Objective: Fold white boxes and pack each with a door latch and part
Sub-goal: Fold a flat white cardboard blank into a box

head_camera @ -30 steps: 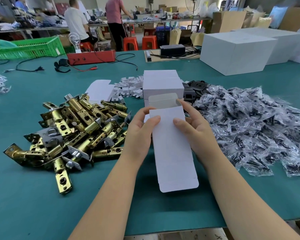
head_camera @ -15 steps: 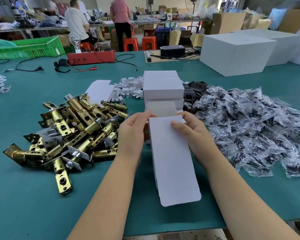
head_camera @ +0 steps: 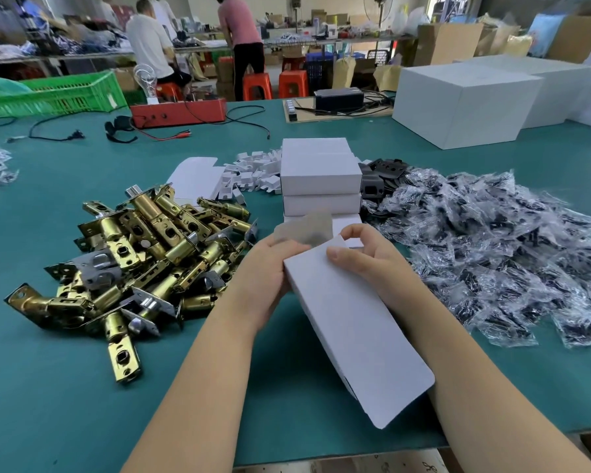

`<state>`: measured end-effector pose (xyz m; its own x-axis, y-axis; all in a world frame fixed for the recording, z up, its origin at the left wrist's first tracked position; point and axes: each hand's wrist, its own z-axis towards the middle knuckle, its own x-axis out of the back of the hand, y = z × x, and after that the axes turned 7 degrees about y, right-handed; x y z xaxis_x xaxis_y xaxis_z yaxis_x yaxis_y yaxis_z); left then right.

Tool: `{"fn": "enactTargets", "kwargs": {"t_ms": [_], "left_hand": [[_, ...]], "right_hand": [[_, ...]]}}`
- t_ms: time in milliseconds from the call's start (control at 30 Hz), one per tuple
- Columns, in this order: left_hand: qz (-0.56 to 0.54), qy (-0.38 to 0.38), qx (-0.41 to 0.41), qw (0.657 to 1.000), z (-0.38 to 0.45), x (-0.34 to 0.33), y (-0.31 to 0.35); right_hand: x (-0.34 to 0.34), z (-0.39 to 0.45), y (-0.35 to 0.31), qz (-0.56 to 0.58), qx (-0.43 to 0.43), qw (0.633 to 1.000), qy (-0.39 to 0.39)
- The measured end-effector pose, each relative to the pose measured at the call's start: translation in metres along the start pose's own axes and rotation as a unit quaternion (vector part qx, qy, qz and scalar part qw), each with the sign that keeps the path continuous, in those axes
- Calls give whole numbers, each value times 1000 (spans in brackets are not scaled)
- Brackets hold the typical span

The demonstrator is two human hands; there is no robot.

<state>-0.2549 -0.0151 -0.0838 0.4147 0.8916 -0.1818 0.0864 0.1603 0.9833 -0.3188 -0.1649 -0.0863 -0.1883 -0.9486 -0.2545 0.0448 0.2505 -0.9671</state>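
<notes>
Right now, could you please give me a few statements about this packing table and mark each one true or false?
1. Both hands hold the flat white cardboard box. True.
2. The pile of brass door latches lies right of the box. False: it lies left.
3. The clear plastic bags of black parts lie on the right. True.
4. The stack of folded white boxes sits in the green plastic crate. False: it stands on the green table.

Bright even indoor light, soft shadows, wide-angle bending at edges, blurred moving flap (head_camera: 303,227)
</notes>
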Motion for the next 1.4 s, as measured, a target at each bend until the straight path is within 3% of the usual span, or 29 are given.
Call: {"fn": "enactTargets", "kwargs": {"t_ms": [100,300,400,533,633,733,867,1033,1400], "left_hand": [[22,-73,-26,997,-2,4,-3],[55,-110,-3,992,-2,5,1],[44,-140,15,989,-2,7,1],[-53,-93,18,994,1,5,3],[-201,-20,-12,979,7,8,4],[-188,69,-67,978,11,12,1],[-108,139,-103,979,13,10,-6],[-72,106,-53,990,13,7,-4],[-20,39,-71,996,8,3,-2]], "right_hand": [[2,3,3,-28,-8,999,25],[3,6,7,-44,3,998,35],[8,4,5,1,-3,1000,14],[14,6,-3,-19,12,1000,22],[12,10,-9,97,26,992,79],[16,5,-3,193,81,977,49],[10,11,6,118,106,984,75],[7,12,12,107,109,975,163],[12,9,4,204,52,973,96]]}}
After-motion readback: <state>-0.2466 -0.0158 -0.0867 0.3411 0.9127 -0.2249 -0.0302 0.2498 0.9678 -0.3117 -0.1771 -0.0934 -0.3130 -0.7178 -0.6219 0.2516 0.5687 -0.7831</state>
